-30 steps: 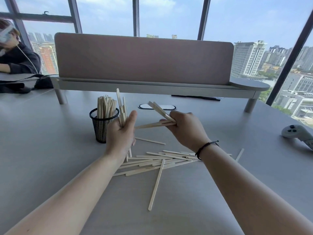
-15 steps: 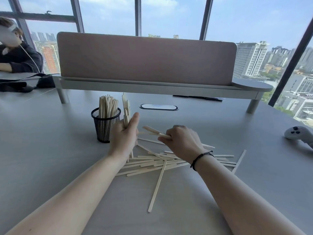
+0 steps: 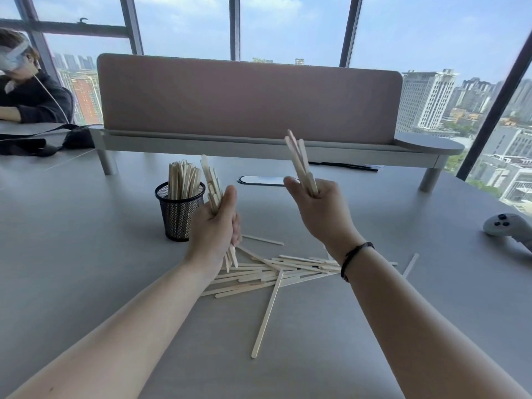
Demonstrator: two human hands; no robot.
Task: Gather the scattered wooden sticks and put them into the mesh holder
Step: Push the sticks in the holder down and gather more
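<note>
The grey table (image 3: 86,254) runs wide, and the biggest risk sits on it: a loose pile of sticks (image 3: 276,272) lies near the person, crossed over one another, so a low wrist sweeping through could send several skidding toward the near edge. Far left of the pile stands the black mesh holder (image 3: 178,214), already crowded with upright sticks; pushing a bundle in at a slant could jam against them or tip the light cup. The left hand (image 3: 214,231) is just right of it, fingers curled tight round a thick bundle (image 3: 213,185) that sticks out above and below the fist, so a slack grip lets some slide out. The right hand (image 3: 319,211), raised, pinches a few fanned sticks (image 3: 299,162); fanned ends could snag the rim.
</note>
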